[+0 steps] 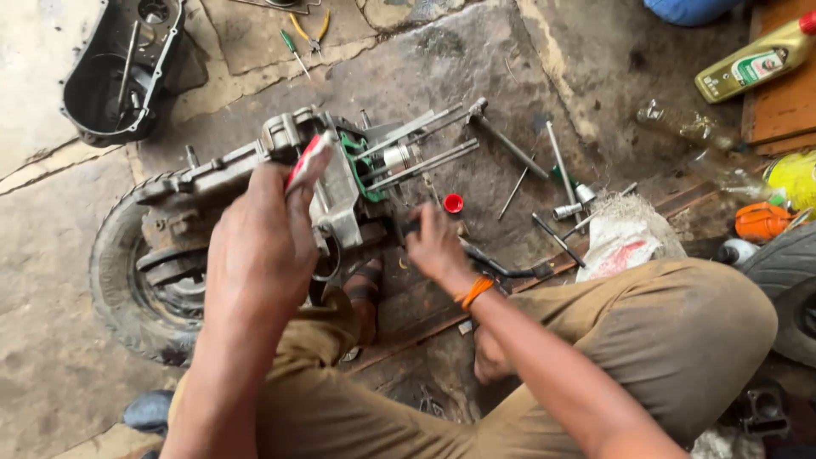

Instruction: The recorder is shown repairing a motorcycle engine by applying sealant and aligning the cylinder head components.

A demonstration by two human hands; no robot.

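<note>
A scooter engine block (331,183) with long studs and an attached small tyre (127,280) lies on the stone floor in front of me. My left hand (259,242) is raised over it and grips a small red and white tube (304,161). My right hand (435,246), with an orange band at the wrist, reaches down to the floor beside the engine, fingers curled near a dark tool (501,265); what it holds is hidden. A red cap (453,203) lies just beyond it.
A black engine cover (119,64) sits at the far left. Pliers and a screwdriver (304,38) lie at the top. Socket wrenches (565,183), a white cloth (625,238), oil bottles (756,64) and another tyre (790,280) are on the right.
</note>
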